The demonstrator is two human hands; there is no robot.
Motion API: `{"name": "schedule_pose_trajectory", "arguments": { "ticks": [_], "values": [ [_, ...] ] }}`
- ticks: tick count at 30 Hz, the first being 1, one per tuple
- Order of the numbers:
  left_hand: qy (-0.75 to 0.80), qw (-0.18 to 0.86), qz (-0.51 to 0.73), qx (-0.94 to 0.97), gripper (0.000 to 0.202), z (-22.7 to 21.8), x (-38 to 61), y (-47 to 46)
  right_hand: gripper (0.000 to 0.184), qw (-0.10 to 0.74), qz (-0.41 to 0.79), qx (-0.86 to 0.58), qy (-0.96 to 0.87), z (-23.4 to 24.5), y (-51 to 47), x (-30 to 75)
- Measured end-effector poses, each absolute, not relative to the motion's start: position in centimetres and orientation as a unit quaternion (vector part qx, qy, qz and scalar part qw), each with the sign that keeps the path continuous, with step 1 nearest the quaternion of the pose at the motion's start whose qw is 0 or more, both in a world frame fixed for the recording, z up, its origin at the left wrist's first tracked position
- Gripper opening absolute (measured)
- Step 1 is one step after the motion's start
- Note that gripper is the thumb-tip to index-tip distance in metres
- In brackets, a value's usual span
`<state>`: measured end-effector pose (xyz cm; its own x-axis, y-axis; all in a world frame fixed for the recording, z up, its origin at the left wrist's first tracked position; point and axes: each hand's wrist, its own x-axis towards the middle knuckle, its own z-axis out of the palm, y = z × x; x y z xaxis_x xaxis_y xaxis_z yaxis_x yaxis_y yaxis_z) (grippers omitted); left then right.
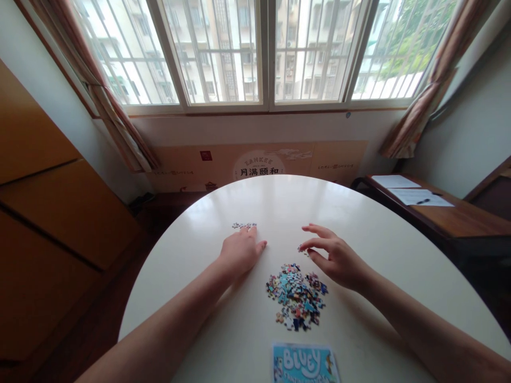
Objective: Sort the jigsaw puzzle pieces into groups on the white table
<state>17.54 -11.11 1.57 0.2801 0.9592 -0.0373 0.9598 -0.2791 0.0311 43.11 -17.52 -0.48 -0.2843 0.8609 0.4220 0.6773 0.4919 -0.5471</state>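
My left hand point(242, 248) lies flat on the white round table, palm down, with its fingertips on a short row of puzzle pieces point(239, 226). The fingers cover part of that row. To the right, my right hand point(334, 256) has its thumb and index finger drawn together at a small puzzle piece point(300, 248), the other fingers stretched forward. Between my forearms a loose heap of jigsaw pieces point(296, 295) is spread, many blue, some white, dark and orange. Below the heap, a light-blue Bluey puzzle picture point(305, 364) is cut off by the bottom edge of the view.
The white tabletop point(179, 271) has a curved far edge. A wooden desk point(459, 218) with papers point(415, 196) and a pen point(423, 201) stands at the right. Barred windows, curtains and a printed beige panel point(295, 159) are beyond the table. Wooden cabinets point(51, 213) stand left.
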Motion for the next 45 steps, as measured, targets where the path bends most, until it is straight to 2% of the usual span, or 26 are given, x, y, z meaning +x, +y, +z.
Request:
{"name": "schedule_pose_trajectory", "arguments": {
  "ticks": [4, 11, 17, 22, 25, 33, 39, 45],
  "values": [
    [0.597, 0.021, -0.004, 0.802, 0.061, 1.6, 17.5, -11.0, 0.025, 0.312, 0.138, -0.464, -0.818, -0.1, -17.6, 43.6],
    [0.598, 0.028, 0.003, 0.801, 0.064, 1.5, 17.4, -11.0, 0.016, 0.195, 0.159, -0.445, -0.859, 1.7, -18.3, 45.3],
    [0.589, 0.036, 0.018, 0.807, 0.061, 2.1, 17.4, -11.6, 0.026, 0.173, 0.182, -0.432, -0.866, 2.4, -18.6, 45.9],
    [0.484, 0.060, 0.043, 0.872, 0.045, 2.5, 18.0, -13.0, 0.028, 0.151, 0.197, -0.427, -0.869, 2.4, -18.6, 45.5],
    [0.413, 0.078, 0.041, 0.906, 0.037, 2.3, 18.5, -13.8, 0.022, 0.161, 0.207, -0.422, -0.868, 2.2, -18.5, 45.4],
    [0.342, 0.081, 0.047, 0.935, 0.033, 2.6, 18.9, -14.5, 0.002, 0.177, 0.241, -0.435, -0.849, 1.9, -18.2, 45.9],
    [0.342, 0.088, 0.058, 0.934, 0.031, 2.7, 18.6, -14.3, 0.018, 0.239, 0.280, -0.440, -0.819, 2.7, -17.6, 46.7],
    [0.375, 0.080, 0.088, 0.919, 0.028, 2.8, 18.8, -14.2, 0.020, 0.350, 0.230, -0.539, -0.731, -0.2, -16.7, 44.2]
  ]
}}
